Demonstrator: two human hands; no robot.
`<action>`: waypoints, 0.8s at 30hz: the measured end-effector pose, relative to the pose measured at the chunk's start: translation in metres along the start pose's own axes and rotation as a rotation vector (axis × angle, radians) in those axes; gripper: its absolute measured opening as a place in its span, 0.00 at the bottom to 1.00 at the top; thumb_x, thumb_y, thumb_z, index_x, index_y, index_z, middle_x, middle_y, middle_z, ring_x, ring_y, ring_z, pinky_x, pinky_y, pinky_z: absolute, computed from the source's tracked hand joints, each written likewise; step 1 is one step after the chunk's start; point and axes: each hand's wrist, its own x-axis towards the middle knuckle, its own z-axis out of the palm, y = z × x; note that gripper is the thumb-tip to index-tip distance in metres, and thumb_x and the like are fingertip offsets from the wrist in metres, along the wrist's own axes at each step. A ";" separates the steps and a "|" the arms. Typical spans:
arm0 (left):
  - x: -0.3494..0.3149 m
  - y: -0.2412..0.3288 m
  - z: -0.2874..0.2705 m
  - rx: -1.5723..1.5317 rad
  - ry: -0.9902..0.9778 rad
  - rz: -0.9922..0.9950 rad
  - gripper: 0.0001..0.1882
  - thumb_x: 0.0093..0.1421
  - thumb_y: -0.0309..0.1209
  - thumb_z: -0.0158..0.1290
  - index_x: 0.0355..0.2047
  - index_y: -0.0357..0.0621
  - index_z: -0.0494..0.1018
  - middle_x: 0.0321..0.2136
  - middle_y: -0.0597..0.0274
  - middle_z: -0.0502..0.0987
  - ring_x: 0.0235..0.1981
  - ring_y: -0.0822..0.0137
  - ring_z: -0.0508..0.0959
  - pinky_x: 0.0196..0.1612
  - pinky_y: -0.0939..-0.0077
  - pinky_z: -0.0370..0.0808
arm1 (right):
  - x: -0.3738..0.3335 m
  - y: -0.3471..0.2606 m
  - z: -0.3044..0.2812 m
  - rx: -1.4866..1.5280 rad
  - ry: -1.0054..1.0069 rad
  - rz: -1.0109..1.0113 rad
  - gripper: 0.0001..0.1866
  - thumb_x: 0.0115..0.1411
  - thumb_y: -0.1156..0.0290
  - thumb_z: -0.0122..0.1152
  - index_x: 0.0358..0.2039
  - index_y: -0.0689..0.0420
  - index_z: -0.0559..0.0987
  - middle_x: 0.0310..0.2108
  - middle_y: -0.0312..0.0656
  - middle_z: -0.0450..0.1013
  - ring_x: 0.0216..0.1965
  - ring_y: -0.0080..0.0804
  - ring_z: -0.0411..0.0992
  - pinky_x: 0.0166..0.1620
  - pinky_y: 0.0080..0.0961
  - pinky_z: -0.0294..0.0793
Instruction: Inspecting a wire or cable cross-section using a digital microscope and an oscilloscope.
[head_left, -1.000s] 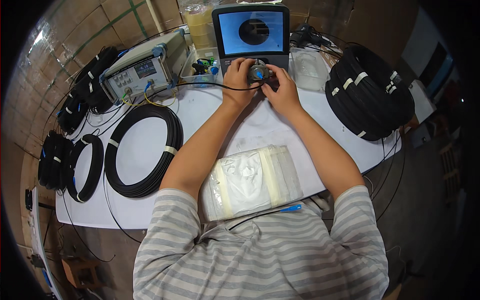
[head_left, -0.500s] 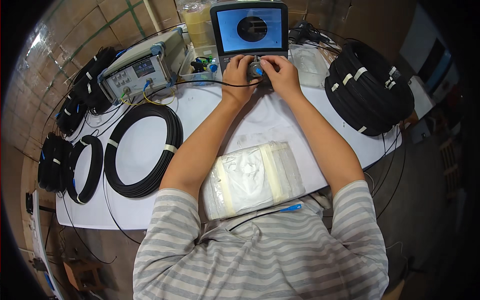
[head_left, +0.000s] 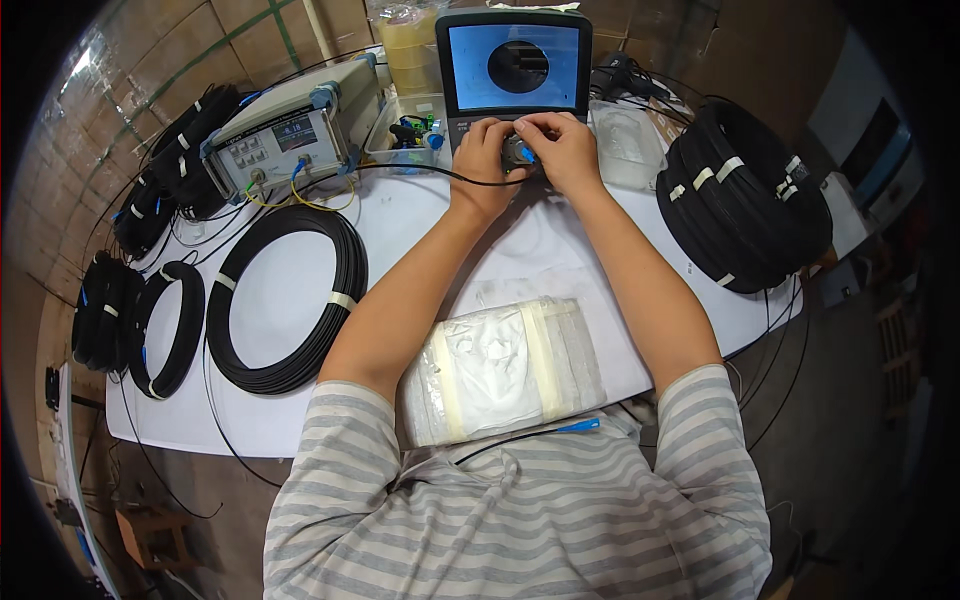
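The white counter (head_left: 290, 420) carries a wide black cable ring (head_left: 287, 300) at left, a thick cable stack (head_left: 745, 195) at far right, a taped white bag (head_left: 505, 368) at the near edge, and a screen device (head_left: 515, 70) beside a grey meter (head_left: 290, 135) far back.

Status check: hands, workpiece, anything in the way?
Left hand and right hand pinch a blue-tipped connector below the inspection screen. Black cable trails left. Nothing blocking.

Five black cable coils (head_left: 288, 300), two instruments (head_left: 290, 138)
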 end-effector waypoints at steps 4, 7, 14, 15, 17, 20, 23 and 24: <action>-0.004 -0.002 0.001 0.011 -0.006 -0.015 0.32 0.47 0.32 0.73 0.52 0.41 0.72 0.50 0.49 0.74 0.52 0.46 0.75 0.54 0.56 0.74 | -0.002 0.002 0.003 0.010 -0.013 0.005 0.13 0.58 0.60 0.73 0.37 0.56 0.88 0.35 0.41 0.79 0.36 0.33 0.80 0.41 0.28 0.78; -0.003 -0.003 0.003 -0.008 0.036 0.008 0.35 0.40 0.28 0.74 0.50 0.46 0.72 0.49 0.55 0.74 0.50 0.47 0.76 0.51 0.53 0.74 | -0.003 -0.001 0.002 0.001 -0.010 -0.002 0.13 0.58 0.60 0.73 0.37 0.56 0.88 0.35 0.41 0.80 0.36 0.33 0.80 0.41 0.28 0.78; -0.003 -0.004 0.004 -0.030 0.034 0.010 0.35 0.41 0.28 0.73 0.51 0.46 0.72 0.50 0.54 0.73 0.50 0.46 0.76 0.52 0.54 0.74 | -0.008 -0.002 -0.003 0.024 -0.035 -0.021 0.14 0.60 0.61 0.72 0.40 0.58 0.87 0.37 0.40 0.79 0.37 0.29 0.78 0.42 0.25 0.78; -0.003 -0.004 0.005 -0.032 0.031 0.001 0.35 0.42 0.28 0.73 0.51 0.46 0.72 0.50 0.53 0.73 0.50 0.46 0.75 0.52 0.54 0.74 | -0.008 -0.002 -0.005 0.024 -0.034 -0.022 0.14 0.60 0.61 0.72 0.40 0.58 0.87 0.37 0.40 0.79 0.37 0.29 0.78 0.42 0.25 0.78; -0.004 -0.003 0.005 -0.038 0.025 -0.009 0.35 0.42 0.28 0.73 0.52 0.46 0.72 0.50 0.53 0.73 0.50 0.46 0.75 0.53 0.54 0.74 | -0.009 0.002 -0.009 0.039 -0.089 -0.037 0.13 0.63 0.66 0.70 0.44 0.61 0.85 0.39 0.36 0.78 0.39 0.23 0.76 0.43 0.20 0.76; -0.004 -0.005 0.005 -0.022 0.023 -0.020 0.36 0.42 0.29 0.74 0.53 0.46 0.72 0.50 0.52 0.73 0.51 0.46 0.75 0.53 0.54 0.74 | -0.007 0.004 -0.010 0.079 -0.104 -0.068 0.15 0.61 0.63 0.72 0.42 0.60 0.85 0.38 0.38 0.79 0.37 0.26 0.77 0.42 0.23 0.77; -0.003 -0.004 0.004 -0.037 0.028 -0.011 0.36 0.42 0.29 0.74 0.53 0.46 0.72 0.50 0.53 0.73 0.51 0.45 0.75 0.53 0.54 0.74 | -0.013 0.006 -0.014 0.097 -0.092 -0.068 0.15 0.62 0.64 0.71 0.44 0.61 0.85 0.39 0.38 0.79 0.36 0.24 0.77 0.41 0.22 0.77; -0.003 -0.002 0.005 -0.043 0.028 -0.010 0.36 0.42 0.29 0.74 0.53 0.46 0.72 0.50 0.53 0.73 0.51 0.45 0.75 0.53 0.54 0.74 | -0.015 0.007 -0.016 0.097 -0.094 -0.069 0.15 0.62 0.64 0.71 0.44 0.61 0.85 0.39 0.38 0.79 0.36 0.24 0.77 0.41 0.22 0.77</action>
